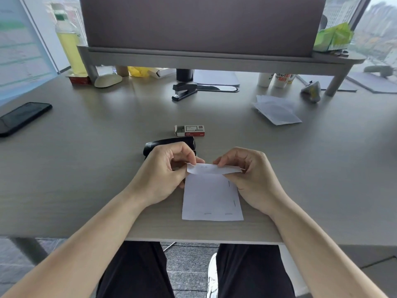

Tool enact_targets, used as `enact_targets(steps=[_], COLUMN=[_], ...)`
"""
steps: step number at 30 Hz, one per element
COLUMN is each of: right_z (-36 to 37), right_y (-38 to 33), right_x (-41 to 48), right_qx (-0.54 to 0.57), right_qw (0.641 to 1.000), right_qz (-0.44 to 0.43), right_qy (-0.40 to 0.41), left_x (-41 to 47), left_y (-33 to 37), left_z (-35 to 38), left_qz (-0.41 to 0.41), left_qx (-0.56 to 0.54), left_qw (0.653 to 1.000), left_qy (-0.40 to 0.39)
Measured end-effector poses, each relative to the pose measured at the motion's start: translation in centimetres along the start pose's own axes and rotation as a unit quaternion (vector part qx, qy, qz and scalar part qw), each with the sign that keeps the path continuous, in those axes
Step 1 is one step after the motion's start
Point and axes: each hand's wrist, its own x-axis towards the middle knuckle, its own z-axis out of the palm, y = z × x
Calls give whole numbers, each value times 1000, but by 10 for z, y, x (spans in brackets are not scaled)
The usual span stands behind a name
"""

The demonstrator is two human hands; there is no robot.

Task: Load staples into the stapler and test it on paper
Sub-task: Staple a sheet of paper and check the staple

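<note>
Stapler (169, 145) behind hands; staple box (190, 130) label unreadable. Left hand (165, 175) and right hand (247, 175) pinch paper (209, 196); four staples.

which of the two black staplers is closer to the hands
The black stapler lying just behind the left hand, in front of the staple box. The other stapler sits far back under the monitor shelf.
</note>
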Motion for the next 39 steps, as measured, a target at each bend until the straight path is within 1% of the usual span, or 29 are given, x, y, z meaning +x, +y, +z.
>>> enact_targets(steps=[12, 20, 24, 27, 28, 29, 30, 31, 32, 33, 34, 35, 36, 37, 38, 39], right_z=[0, 0, 0, 0, 0, 0, 0, 0, 0, -1, -3, -5, -10, -16, -24, -32], right_y=[2, 0, -1, 0, 1, 0, -1, -2, -5, -9, -13, -17, -20, -23, -25, -28], right_x=[1, 1, -1, 0, -1, -1, -2, -3, -4, -5, -7, -9, -12, -16, -19, -23], right_qx=[1, -25, -19, -13, -23, -40, -57, -68, -66, -48, -6, 51, 103, 135, 157, 182], right_qw=[1000, 999, 1000, 1000, 1000, 999, 998, 998, 998, 998, 999, 996, 990, 983, 976, 969], right_qz=[1, 8, 8, 6, 5, 3, 1, 1, 1, 6, 18, 34, 48, 58, 67, 73], right_qy=[19, 23, 14, 12, 13, 16, 15, 13, 17, 28, 44, 64, 87, 114, 137, 152], left_x=[-2, -2, -2, -2, -3, -3, -2, -2, 0, 5, 12, 20, 29, 38, 45, 51], left_y=[5, 5, 4, 2, 2, 2, 5, 11, 19, 28, 35, 41, 47, 54, 60, 67], left_z=[1, 2, 1, 2, 3, 4, 5, 7, 9, 11, 10, 9, 9, 8, 9, 12], left_qz=[-12, -16, -15, -5, 14, 50, 94, 132, 152, 156, 150, 135, 113, 80, 43, 5], left_qx=[-36, -38, -27, -21, 8, 70, 160, 261, 338, 376, 381, 353, 293, 213, 127, 47], left_qw=[999, 999, 999, 1000, 1000, 996, 982, 956, 929, 913, 912, 925, 947, 970, 986, 993], left_qy=[-5, -2, -8, 10, 20, 27, 26, 18, 11, 14, 27, 45, 64, 81, 99, 112])
